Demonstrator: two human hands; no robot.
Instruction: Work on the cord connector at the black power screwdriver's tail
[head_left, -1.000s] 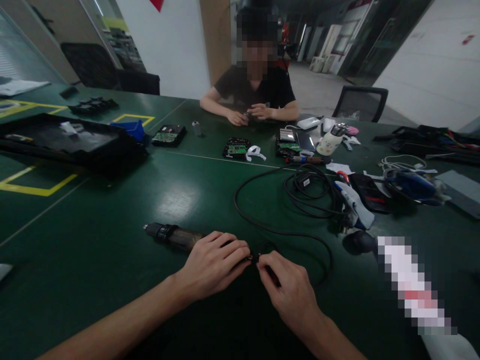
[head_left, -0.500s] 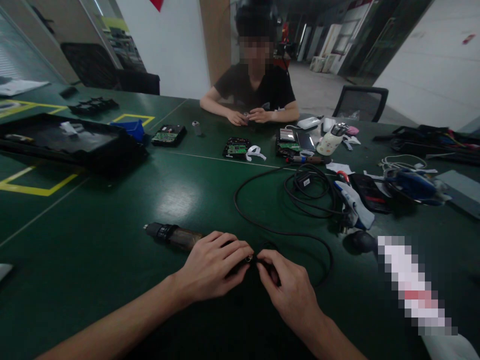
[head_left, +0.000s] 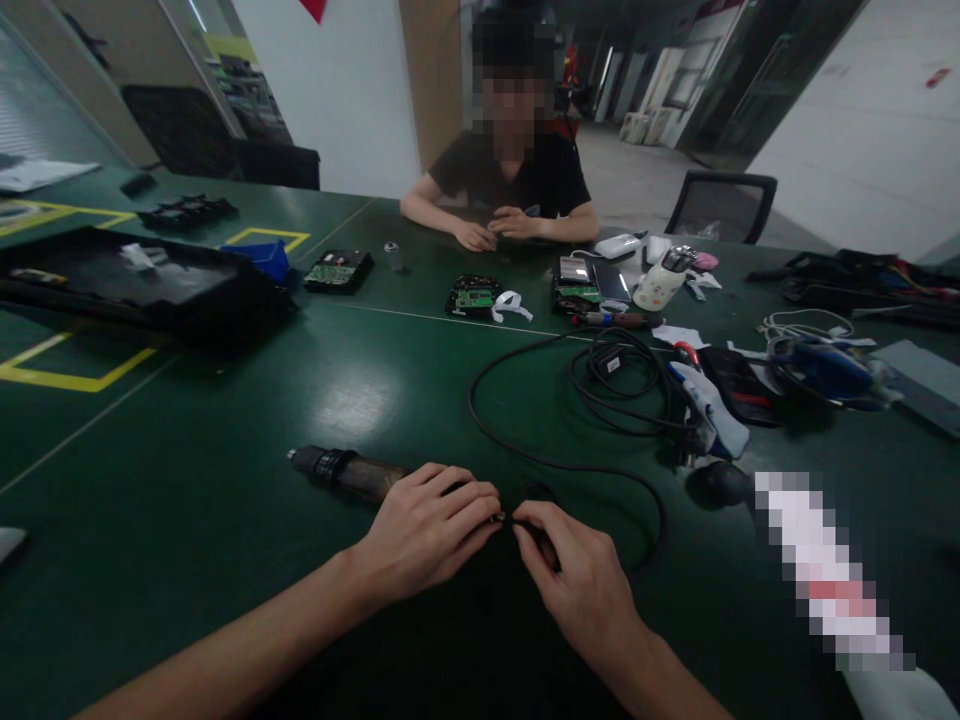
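An electric screwdriver [head_left: 364,477] lies on the green table, its tip pointing left. My left hand [head_left: 431,525] is closed around its rear part, and a small metal end [head_left: 498,517] shows just past the fingertips. Close by on the right, my right hand [head_left: 574,555] is closed in a pinch on the end of a black cable [head_left: 600,467]. The fingers mostly hide that cable end. A narrow gap separates the two hands' fingertips. From the right hand the cable loops over the table to a coil.
Across the table sits a person [head_left: 510,190] with both hands together. Circuit board units [head_left: 472,297], a white cup of tools [head_left: 660,283] and blue-and-white pliers-like tools [head_left: 709,410] lie beyond my hands. A black tray [head_left: 97,270] is at left, a pixelated white object [head_left: 825,570] at right.
The metal end by my left fingers has turned slightly, and my left fingertips have shifted a little. My right hand stays nearly in place. The other person's fingers have moved slightly.
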